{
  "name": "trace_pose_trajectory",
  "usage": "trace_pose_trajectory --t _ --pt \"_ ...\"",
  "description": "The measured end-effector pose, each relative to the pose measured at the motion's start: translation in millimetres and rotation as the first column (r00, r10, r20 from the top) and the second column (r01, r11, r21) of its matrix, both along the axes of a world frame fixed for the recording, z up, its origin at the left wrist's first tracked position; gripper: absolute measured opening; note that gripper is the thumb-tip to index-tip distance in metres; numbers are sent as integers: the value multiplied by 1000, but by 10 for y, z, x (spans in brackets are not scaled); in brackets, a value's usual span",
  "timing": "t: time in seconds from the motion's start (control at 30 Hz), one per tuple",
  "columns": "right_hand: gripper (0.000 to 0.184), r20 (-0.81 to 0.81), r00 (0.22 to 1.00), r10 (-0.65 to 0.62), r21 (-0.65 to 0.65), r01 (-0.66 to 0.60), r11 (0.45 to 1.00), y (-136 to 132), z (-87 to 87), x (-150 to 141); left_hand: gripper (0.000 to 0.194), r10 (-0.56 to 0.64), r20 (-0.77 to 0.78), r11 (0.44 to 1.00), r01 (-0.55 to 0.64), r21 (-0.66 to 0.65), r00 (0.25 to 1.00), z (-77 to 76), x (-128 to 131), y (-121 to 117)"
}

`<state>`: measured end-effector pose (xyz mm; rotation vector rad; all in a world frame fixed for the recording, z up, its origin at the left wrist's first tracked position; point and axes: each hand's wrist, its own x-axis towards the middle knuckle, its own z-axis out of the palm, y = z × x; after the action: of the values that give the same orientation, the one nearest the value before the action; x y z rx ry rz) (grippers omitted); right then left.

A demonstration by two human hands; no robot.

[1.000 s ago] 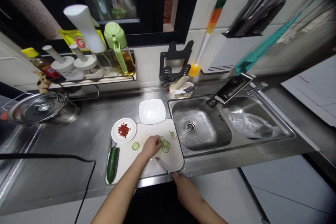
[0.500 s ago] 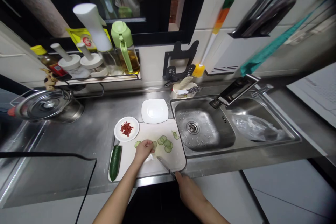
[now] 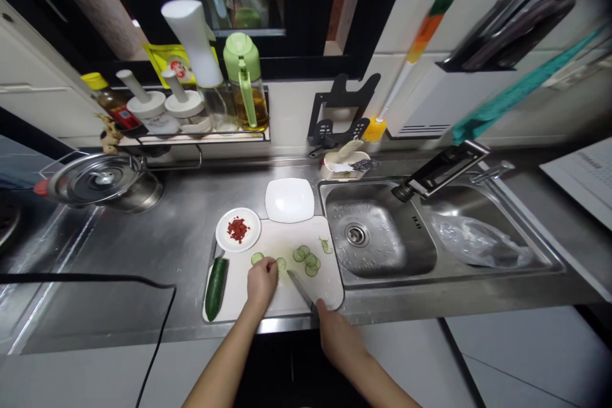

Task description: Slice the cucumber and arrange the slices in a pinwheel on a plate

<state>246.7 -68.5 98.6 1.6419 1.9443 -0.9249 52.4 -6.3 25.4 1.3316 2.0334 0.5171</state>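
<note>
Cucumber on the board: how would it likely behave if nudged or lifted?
The cucumber would probably roll sideways if nudged, given its long, rounded shape. Its shiny skin may make it slightly slippery. Being thick and nearly straight, it would likely lift stiffly rather than sag.

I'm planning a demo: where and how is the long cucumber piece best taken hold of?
Probably around its middle, across the width, from above and slightly right. The cucumber piece is long and rounded, lying along the left edge of the cutting board, with bare board on its right. The plate of red pieces sits just beyond its far end, so coming from there looks cramped.
</note>
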Motion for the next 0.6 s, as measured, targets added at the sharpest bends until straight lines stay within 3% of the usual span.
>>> trace_pose_trajectory --t 0.27,0.6 --pt "65 -19 1000 21 -1 -21 1000 142 103 -347 17 25 -12 999 -24 34 1000 -42 6 -2" --pt "61 -21 999 30 40 -29 999 170 93 -420 18 63 -12 998 -63 4 998 -35 18 8"
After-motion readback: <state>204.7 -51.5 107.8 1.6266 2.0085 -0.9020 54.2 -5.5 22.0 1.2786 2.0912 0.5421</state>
